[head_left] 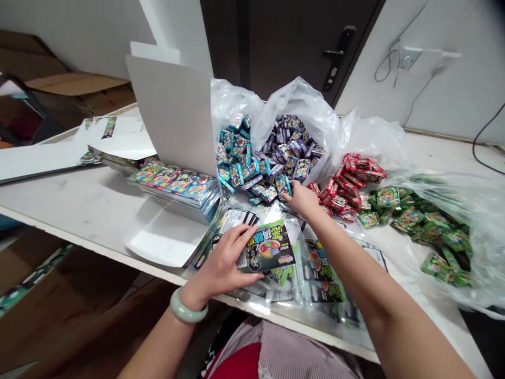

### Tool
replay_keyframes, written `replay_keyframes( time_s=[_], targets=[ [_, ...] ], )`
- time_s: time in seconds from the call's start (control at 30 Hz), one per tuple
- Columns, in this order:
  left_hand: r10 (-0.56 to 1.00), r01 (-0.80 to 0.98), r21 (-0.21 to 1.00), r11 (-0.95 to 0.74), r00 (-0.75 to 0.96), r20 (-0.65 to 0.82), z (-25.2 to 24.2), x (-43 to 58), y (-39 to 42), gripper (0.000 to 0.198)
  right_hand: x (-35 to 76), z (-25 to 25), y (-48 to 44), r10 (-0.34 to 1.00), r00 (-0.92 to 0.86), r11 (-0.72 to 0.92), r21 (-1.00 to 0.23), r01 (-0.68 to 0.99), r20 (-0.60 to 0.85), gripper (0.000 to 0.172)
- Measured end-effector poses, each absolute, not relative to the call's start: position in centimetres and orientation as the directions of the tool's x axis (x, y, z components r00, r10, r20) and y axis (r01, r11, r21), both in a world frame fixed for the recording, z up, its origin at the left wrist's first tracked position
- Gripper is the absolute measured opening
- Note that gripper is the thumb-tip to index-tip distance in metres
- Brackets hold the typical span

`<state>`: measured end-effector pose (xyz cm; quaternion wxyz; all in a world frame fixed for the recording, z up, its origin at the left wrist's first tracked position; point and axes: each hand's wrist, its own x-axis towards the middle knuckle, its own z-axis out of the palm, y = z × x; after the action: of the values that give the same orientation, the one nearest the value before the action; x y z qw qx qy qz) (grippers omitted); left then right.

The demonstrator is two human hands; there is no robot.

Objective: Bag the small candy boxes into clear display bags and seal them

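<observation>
My left hand point(226, 260) lies on a green and black printed card point(268, 252), fingers curled round its left edge, gripping it above a pile of clear sleeves with more cards point(321, 276). My right hand point(300, 199) reaches forward to the near edge of the purple small packets point(290, 150), fingertips closing on one small packet point(283, 185). Blue small packets point(234, 152) lie left of the purple ones. Red packets point(347, 181) and green packets point(414, 221) lie to the right.
Clear plastic bags point(303, 102) hold the packet heaps. A stack of printed cards point(177, 184) sits at left with a white board point(169, 116) leaning over it. White sheets point(165, 239) lie on the table point(79, 200). Cardboard boxes point(74, 87) stand at far left, a dark door point(292, 42) behind.
</observation>
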<state>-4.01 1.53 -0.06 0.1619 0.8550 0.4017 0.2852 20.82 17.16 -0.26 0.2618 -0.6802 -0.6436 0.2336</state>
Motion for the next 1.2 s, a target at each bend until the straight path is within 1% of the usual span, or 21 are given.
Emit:
replay_keyframes(
  time_s=[0.1, 0.17, 0.23, 0.33, 0.4, 0.43, 0.47, 0.5, 0.53, 0.57, 0.6, 0.63, 0.67, 0.73, 0.8, 0.87, 0.93, 0.97, 1.03, 1.13, 1.2],
  targets=[
    [0.789, 0.604, 0.509, -0.614, 0.493, 0.366, -0.6, -4.6, 1.5, 0.096, 20.5, -1.1, 18.0, 0.996, 0.094, -0.072, -0.706, 0.704, -0.008, 0.038],
    [0.793, 0.607, 0.511, -0.608, 0.483, 0.371, -0.9, -5.1, 1.5, 0.095, 21.3, -1.4, 17.6, 0.996, 0.078, -0.077, -0.771, 0.632, -0.035, 0.033],
    [0.8, 0.612, 0.516, -0.599, 0.473, 0.368, -1.0, -5.4, 1.7, 0.094, 22.5, -1.3, 16.5, 0.998, 0.038, -0.064, -0.839, 0.541, -0.051, 0.032],
    [0.806, 0.624, 0.511, -0.592, 0.475, 0.353, -1.0, -5.7, 1.8, 0.093, 24.6, -0.5, 13.5, 1.0, -0.017, -0.013, -0.906, 0.423, -0.023, 0.034],
    [0.804, 0.629, 0.501, -0.594, 0.484, 0.345, -0.9, -5.7, 1.8, 0.091, 26.3, 0.2, 11.0, 1.0, -0.008, 0.03, -0.926, 0.377, 0.03, 0.035],
    [0.803, 0.632, 0.496, -0.596, 0.486, 0.346, -0.9, -5.7, 1.8, 0.09, 27.1, 0.5, 9.6, 0.996, 0.008, 0.082, -0.909, 0.408, 0.093, 0.034],
    [0.801, 0.634, 0.489, -0.599, 0.485, 0.352, -0.9, -5.7, 1.8, 0.089, 27.9, 0.7, 8.2, 0.984, 0.016, 0.148, -0.861, 0.486, 0.179, 0.031],
    [0.799, 0.637, 0.482, -0.602, 0.482, 0.361, -0.9, -5.7, 1.8, 0.088, 28.5, 0.8, 6.9, 0.963, 0.002, 0.215, -0.771, 0.599, 0.269, 0.029],
    [0.796, 0.64, 0.474, -0.605, 0.48, 0.369, -0.9, -5.6, 1.7, 0.087, 29.1, 0.7, 5.6, 0.939, -0.041, 0.266, -0.643, 0.718, 0.342, 0.028],
    [0.794, 0.642, 0.467, -0.608, 0.48, 0.373, -1.0, -5.5, 1.7, 0.086, 29.5, 0.6, 4.4, 0.921, -0.111, 0.3, -0.499, 0.813, 0.373, 0.028],
    [0.792, 0.644, 0.461, -0.611, 0.485, 0.372, -1.1, -5.4, 1.7, 0.086, 29.8, 0.5, 3.4, 0.915, -0.194, 0.329, -0.375, 0.866, 0.355, 0.029],
    [0.789, 0.645, 0.456, -0.614, 0.494, 0.365, -1.1, -5.1, 1.6, 0.085, 30.0, 0.3, 2.5, 0.915, -0.271, 0.362, -0.31, 0.879, 0.301, 0.031],
    [0.786, 0.643, 0.451, -0.619, 0.507, 0.355, -1.2, -4.9, 1.6, 0.085, 30.2, 0.1, 1.9, 0.909, -0.339, 0.401, -0.293, 0.868, 0.242, 0.035],
    [0.778, 0.638, 0.444, -0.628, 0.531, 0.337, -1.2, -4.4, 1.6, 0.084, 30.7, 0.0, 1.2, 0.895, -0.406, 0.447, -0.346, 0.825, 0.187, 0.045],
    [0.771, 0.634, 0.44, -0.636, 0.546, 0.328, -1.0, -4.0, 1.6, 0.084, 31.4, 0.0, 1.2, 0.914, -0.358, 0.406, -0.408, 0.818, 0.192, 0.053],
    [0.764, 0.629, 0.437, -0.644, 0.557, 0.325, -0.8, -3.6, 1.5, 0.084, 32.2, -0.2, 1.5, 0.943, -0.292, 0.333, -0.413, 0.848, 0.163, 0.061],
    [0.755, 0.619, 0.435, -0.654, 0.574, 0.317, -0.5, -3.2, 1.5, 0.085, 32.7, -0.8, 1.6, 0.955, -0.279, 0.296, -0.387, 0.873, 0.101, 0.069],
    [0.749, 0.613, 0.435, -0.659, 0.585, 0.311, -0.5, -2.9, 1.5, 0.087, 32.8, -1.1, 1.6, 0.957, -0.28, 0.288, -0.381, 0.879, 0.079, 0.07],
    [0.739, 0.6, 0.44, -0.668, 0.607, 0.294, -0.4, -2.5, 1.5, 0.089, 32.7, -1.7, 1.2, 0.961, -0.267, 0.272, -0.387, 0.881, 0.068, 0.064],
    [0.729, 0.59, 0.444, -0.675, 0.628, 0.274, -0.4, -1.7, 1.5, 0.091, 32.6, -1.1, 0.3, 0.964, -0.19, 0.256, -0.456, 0.852, 0.186, 0.058],
    [0.72, 0.583, 0.444, -0.681, 0.644, 0.259, -0.3, -1.2, 1.4, 0.093, 32.9, 0.6, -0.5, 0.939, -0.187, 0.317, -0.521, 0.792, 0.288, 0.061]
  ],
)
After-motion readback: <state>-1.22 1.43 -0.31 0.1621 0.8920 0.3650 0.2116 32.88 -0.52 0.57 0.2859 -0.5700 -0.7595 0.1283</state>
